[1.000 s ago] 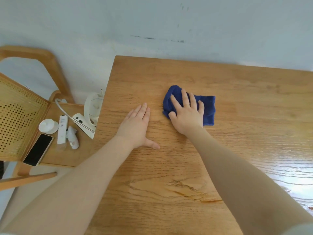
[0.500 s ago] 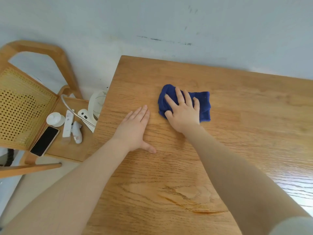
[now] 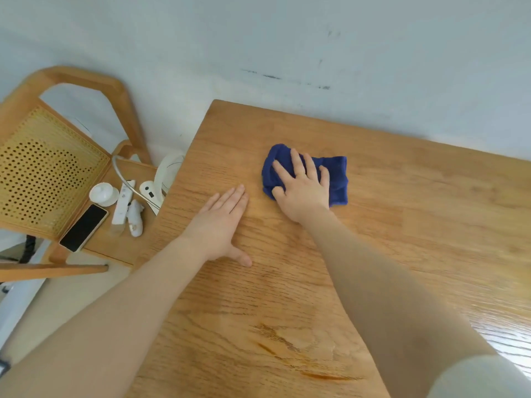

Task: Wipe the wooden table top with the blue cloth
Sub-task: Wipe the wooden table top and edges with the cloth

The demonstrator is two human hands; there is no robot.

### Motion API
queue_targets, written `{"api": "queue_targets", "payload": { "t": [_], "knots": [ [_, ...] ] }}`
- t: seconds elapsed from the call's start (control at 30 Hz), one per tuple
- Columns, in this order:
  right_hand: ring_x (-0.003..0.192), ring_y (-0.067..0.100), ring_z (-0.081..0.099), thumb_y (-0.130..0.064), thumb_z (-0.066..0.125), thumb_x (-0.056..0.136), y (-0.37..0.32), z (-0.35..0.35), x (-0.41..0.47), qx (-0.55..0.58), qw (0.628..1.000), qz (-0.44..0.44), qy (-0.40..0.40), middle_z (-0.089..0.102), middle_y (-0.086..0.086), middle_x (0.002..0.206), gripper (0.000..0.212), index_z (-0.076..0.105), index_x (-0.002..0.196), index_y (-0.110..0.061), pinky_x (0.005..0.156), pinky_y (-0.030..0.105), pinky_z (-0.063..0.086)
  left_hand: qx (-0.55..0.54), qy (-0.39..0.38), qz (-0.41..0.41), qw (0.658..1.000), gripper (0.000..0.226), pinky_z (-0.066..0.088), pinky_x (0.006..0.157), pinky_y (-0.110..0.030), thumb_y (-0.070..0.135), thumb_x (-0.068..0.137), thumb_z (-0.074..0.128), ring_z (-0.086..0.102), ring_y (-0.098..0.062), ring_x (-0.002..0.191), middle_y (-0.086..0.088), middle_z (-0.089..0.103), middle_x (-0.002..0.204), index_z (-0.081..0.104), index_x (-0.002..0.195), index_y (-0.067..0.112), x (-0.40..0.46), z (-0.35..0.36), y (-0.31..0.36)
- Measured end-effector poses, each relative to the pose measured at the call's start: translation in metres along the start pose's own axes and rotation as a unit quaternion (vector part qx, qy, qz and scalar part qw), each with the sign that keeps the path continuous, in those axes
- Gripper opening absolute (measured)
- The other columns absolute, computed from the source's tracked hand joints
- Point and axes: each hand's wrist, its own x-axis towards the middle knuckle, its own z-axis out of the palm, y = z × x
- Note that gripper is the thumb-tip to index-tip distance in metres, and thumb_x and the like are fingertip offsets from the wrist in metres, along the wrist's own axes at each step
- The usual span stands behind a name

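Head view, the only 1 given: the right hand (image 3: 304, 191) lies flat on the blue cloth (image 3: 334, 179), fingers spread and straight, pressing it onto the wooden table top (image 3: 416, 239). The cloth sits bunched under and just beyond that hand, toward the far left corner of the table. The left hand (image 3: 218, 228) rests palm-down on bare wood just beside the right hand, fingers together and straight, thumb out, holding nothing.

Across the last second the right hand and cloth have crept toward the table's left edge and nearer the left hand, which has stayed planted. That reads as a slow leftward stroke, so wiping is under way but only a small far patch looks covered; the near wood with its orange streak (image 3: 324, 376) is probably still to do.

Left of the left hand, a chair (image 3: 51, 168) seat carries a phone (image 3: 84, 227) and several small white items too small to identify. The cloth's middle is hidden under the right hand, and the table's right and near parts are cut off.
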Motion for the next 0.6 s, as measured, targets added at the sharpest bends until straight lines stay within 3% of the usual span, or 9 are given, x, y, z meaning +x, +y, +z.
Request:
{"api": "queue_targets", "payload": {
  "t": [0.13, 0.2, 0.33, 0.5, 0.6],
  "knots": [
    [0.144, 0.024, -0.011, -0.042, 0.024, 0.093, -0.006, 0.006, -0.020, -0.007, 1.000, -0.027, 0.008, -0.011, 0.002, 0.158, 0.055, 0.011, 0.147, -0.038, 0.113, 0.050, -0.004, 0.030, 0.015, -0.065, 0.997, 0.141, -0.026, 0.105, -0.047, 0.084, 0.049, 0.057, -0.032, -0.023, 0.137, -0.004, -0.025, 0.154, -0.016, 0.147, 0.013, -0.005, -0.002, 0.005],
    [0.144, 0.025, -0.007, -0.045, 0.020, 0.089, -0.013, 0.016, -0.053, -0.009, 0.996, -0.084, 0.012, -0.007, 0.003, 0.158, 0.058, 0.013, 0.146, -0.038, 0.112, 0.050, 0.000, 0.010, 0.012, -0.096, 0.995, 0.145, -0.023, 0.107, -0.044, 0.085, 0.047, 0.058, -0.030, -0.025, 0.138, -0.011, -0.026, 0.153, -0.017, 0.146, 0.010, -0.008, -0.002, 0.006],
    [0.142, 0.030, 0.018, -0.048, 0.019, 0.081, -0.010, 0.017, -0.069, -0.026, 0.986, -0.164, 0.018, 0.017, 0.006, 0.156, 0.064, 0.032, 0.142, -0.035, 0.109, 0.052, 0.018, -0.043, 0.003, -0.089, 0.995, 0.144, -0.012, 0.115, -0.034, 0.083, 0.048, 0.060, -0.020, -0.019, 0.142, -0.010, -0.024, 0.154, -0.016, 0.146, 0.009, -0.010, 0.000, 0.003],
    [0.144, 0.026, -0.004, -0.049, 0.026, 0.092, -0.001, 0.007, -0.010, -0.027, 0.998, -0.042, 0.026, -0.005, 0.002, 0.158, 0.057, 0.013, 0.147, -0.037, 0.114, 0.051, -0.002, -0.048, 0.011, -0.077, 0.996, 0.148, -0.011, 0.116, -0.034, 0.084, 0.044, 0.060, -0.018, -0.019, 0.143, -0.010, -0.024, 0.154, -0.016, 0.147, 0.009, -0.004, 0.004, -0.002],
    [0.144, 0.027, -0.007, -0.050, 0.022, 0.095, -0.008, 0.011, -0.013, -0.030, 0.999, -0.025, 0.031, -0.008, 0.004, 0.158, 0.055, 0.010, 0.147, -0.035, 0.114, 0.051, -0.002, -0.055, 0.019, -0.067, 0.996, 0.147, -0.011, 0.116, -0.036, 0.085, 0.045, 0.059, -0.018, -0.018, 0.143, -0.008, -0.025, 0.154, -0.016, 0.147, 0.009, -0.006, 0.009, -0.004]
  ]
}}
